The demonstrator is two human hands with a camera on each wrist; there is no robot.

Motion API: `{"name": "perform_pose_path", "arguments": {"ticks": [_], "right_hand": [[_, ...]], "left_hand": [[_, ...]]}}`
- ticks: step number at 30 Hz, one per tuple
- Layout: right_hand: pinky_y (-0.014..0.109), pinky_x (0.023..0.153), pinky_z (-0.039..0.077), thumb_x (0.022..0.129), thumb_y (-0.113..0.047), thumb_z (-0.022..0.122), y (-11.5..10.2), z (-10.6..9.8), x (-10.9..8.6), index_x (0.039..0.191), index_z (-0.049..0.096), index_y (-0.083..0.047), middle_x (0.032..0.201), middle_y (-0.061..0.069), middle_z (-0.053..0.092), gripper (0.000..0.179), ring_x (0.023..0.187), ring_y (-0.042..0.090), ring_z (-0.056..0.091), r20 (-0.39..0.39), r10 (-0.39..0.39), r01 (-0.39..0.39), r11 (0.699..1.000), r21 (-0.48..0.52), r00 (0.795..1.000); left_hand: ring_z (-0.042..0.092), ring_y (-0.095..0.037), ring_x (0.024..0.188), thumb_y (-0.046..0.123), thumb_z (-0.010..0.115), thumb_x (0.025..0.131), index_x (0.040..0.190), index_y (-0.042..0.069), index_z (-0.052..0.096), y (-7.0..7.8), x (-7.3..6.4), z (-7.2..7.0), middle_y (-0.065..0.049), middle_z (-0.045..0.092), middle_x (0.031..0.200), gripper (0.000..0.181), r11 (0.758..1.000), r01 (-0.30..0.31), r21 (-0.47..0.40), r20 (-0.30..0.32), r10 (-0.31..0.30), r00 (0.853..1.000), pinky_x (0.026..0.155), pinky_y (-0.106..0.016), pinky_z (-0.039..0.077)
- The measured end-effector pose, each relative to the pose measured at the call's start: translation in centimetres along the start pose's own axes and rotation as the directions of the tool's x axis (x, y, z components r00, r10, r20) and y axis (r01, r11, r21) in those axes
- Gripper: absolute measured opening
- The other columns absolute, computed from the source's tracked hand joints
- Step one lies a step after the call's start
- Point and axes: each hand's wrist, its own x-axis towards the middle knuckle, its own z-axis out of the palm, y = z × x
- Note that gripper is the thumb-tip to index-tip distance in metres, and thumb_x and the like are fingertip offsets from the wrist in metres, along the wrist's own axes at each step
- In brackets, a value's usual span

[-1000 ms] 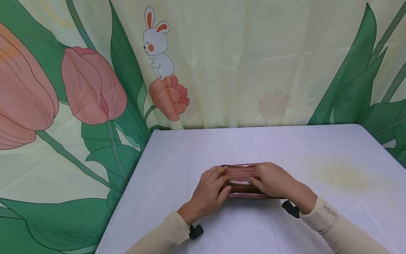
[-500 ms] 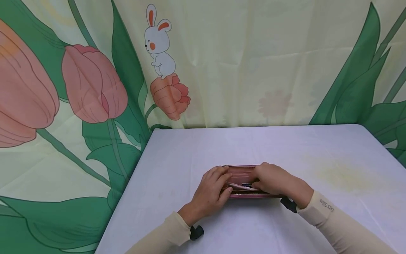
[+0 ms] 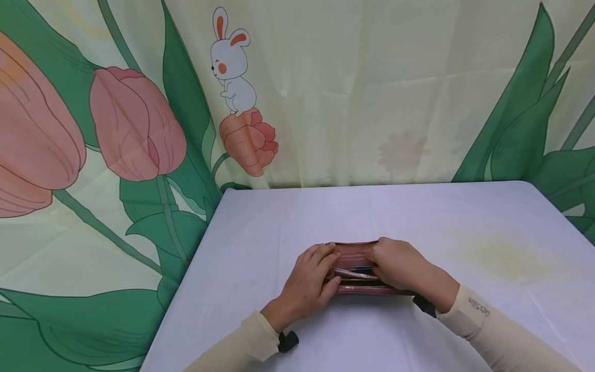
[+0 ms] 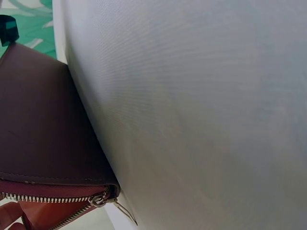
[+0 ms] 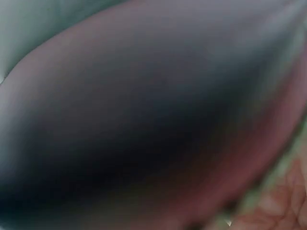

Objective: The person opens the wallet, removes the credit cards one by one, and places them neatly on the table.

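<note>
At lower centre of the head view we see a smooth-sided oblong wallet (image 3: 364,290), pink inside, edged by a metal-toothed zipper (image 4: 53,198). Its long axis runs left to right, mouth gaping upward. The left hand (image 3: 304,281) grips its left end, thumb nearest us. The right hand (image 3: 403,264) curls at the right end, fingertips hidden; we cannot tell what it holds. The right-wrist view blurs.
</note>
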Motion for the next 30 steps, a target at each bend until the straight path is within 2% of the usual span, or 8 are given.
{"name": "perform_pose_path", "arguments": {"ticks": [4,10,13,16,18,22,27,30], "right_hand": [[0.029,0.060,0.046,0.087,-0.006,0.080,0.4,-0.5,-0.3,0.077,0.070,-0.021,0.071,-0.010,0.062,0.021,0.064,0.009,0.050,0.001,0.002,-0.002,0.998,0.063,1.000],[0.030,0.069,0.056,0.090,0.002,0.073,1.7,-1.8,-0.9,0.099,0.079,-0.015,0.091,-0.008,0.074,0.020,0.077,0.007,0.064,-0.092,-0.025,0.043,0.980,0.195,0.995],[0.028,0.064,0.056,0.092,0.005,0.070,2.6,-2.6,-1.2,0.109,0.078,-0.008,0.094,-0.002,0.075,0.023,0.073,0.006,0.065,-0.111,-0.004,0.035,0.959,0.282,0.994],[0.025,0.058,0.054,0.093,0.004,0.068,3.8,-3.4,-1.5,0.117,0.075,-0.003,0.092,0.001,0.076,0.025,0.069,0.006,0.065,-0.155,0.050,0.008,0.936,0.353,0.987],[0.025,0.058,0.054,0.094,0.003,0.067,5.0,-4.0,-1.7,0.120,0.072,0.001,0.092,0.006,0.076,0.027,0.072,0.011,0.069,-0.212,0.102,-0.013,0.923,0.385,0.972],[0.027,0.059,0.059,0.098,0.000,0.064,7.9,-4.5,-1.9,0.126,0.067,0.004,0.099,0.017,0.075,0.029,0.083,0.027,0.073,-0.304,0.249,-0.087,0.883,0.462,0.919],[0.032,0.062,0.063,0.103,-0.004,0.053,11.8,-3.9,-2.0,0.137,0.057,0.008,0.105,0.027,0.068,0.037,0.090,0.042,0.073,-0.274,0.434,-0.217,0.791,0.572,0.858],[0.034,0.064,0.063,0.103,-0.006,0.051,14.1,-3.1,-1.8,0.141,0.054,0.009,0.106,0.028,0.065,0.041,0.092,0.044,0.073,-0.224,0.515,-0.294,0.736,0.610,0.827]], "left_hand": [[0.048,-0.025,0.138,0.029,0.061,0.100,0.141,0.007,0.061,0.0,0.0,0.0,-0.008,0.054,0.150,0.047,1.000,-0.010,0.008,0.003,0.010,1.000,0.114,-0.046,0.042],[0.046,-0.023,0.142,0.030,0.061,0.100,0.143,0.008,0.059,-0.2,0.1,0.0,-0.007,0.051,0.154,0.048,1.000,-0.011,0.025,0.014,0.010,1.000,0.117,-0.044,0.040],[0.045,-0.023,0.144,0.032,0.060,0.100,0.144,0.008,0.058,-0.2,0.1,0.0,-0.007,0.049,0.157,0.050,0.999,-0.014,0.037,0.021,0.013,1.000,0.116,-0.045,0.041],[0.044,-0.023,0.145,0.032,0.058,0.101,0.146,0.008,0.056,-0.2,0.1,0.0,-0.007,0.048,0.158,0.051,0.999,-0.011,0.035,0.027,0.010,1.000,0.116,-0.045,0.042],[0.043,-0.024,0.146,0.033,0.058,0.102,0.148,0.007,0.054,-0.3,0.1,0.1,-0.007,0.047,0.159,0.053,0.999,-0.004,0.032,0.031,0.003,0.999,0.116,-0.046,0.041],[0.042,-0.024,0.148,0.034,0.056,0.103,0.152,0.008,0.049,-0.3,0.1,0.1,-0.007,0.046,0.160,0.056,0.999,0.007,0.035,0.045,-0.008,0.999,0.117,-0.047,0.040],[0.042,-0.026,0.148,0.033,0.056,0.103,0.153,0.008,0.048,-0.4,0.1,0.0,-0.008,0.046,0.160,0.056,1.000,-0.003,0.027,0.043,0.002,0.999,0.117,-0.048,0.040],[0.041,-0.026,0.149,0.034,0.055,0.104,0.154,0.008,0.047,-0.4,0.1,0.0,-0.008,0.046,0.160,0.057,1.000,-0.002,0.026,0.047,0.000,0.999,0.117,-0.049,0.040]]}}
